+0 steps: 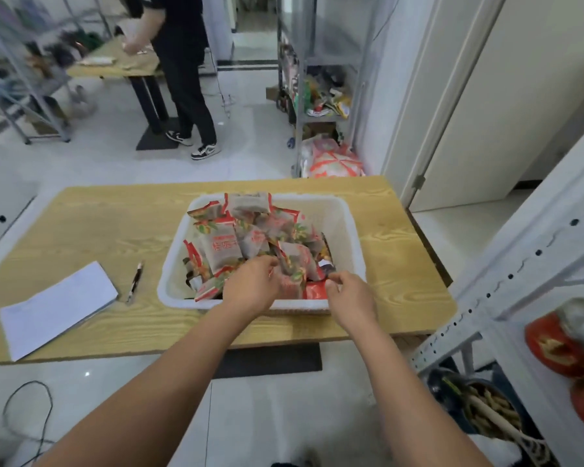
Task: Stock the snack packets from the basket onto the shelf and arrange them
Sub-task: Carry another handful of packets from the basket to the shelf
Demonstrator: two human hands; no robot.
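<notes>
White plastic forms the basket [348, 227], which is set on a pale wood-grain table [91, 224] and is heaped with snack packets [224, 248]. The packets are small pillow-shaped pouches, grey and translucent in the middle, with red borders, crimped ends and a printed sprig of green leaves and orange fruit. Large red characters are printed across the front of the uppermost packet, but they are too blurred to be read with certainty. The heap is piled toward the left and far side of the basket, and one packet stands above the far rim. The left hand [250, 285] is reached over the near rim into the heap, its fingers curled down onto the packets, apparently closed round one, though the grasp is partly hidden by the hand itself. The right hand [351, 295] is held at the near right corner of the basket, where the edge of a red packet [314, 292] is pinched between thumb and bent fingers. A white sheet of paper [58, 308] and a pen [135, 281] are laid on the table to the left of the basket. A white metal shelf [506, 278] is seen at the right edge, with red bags [560, 345] lying on it.
</notes>
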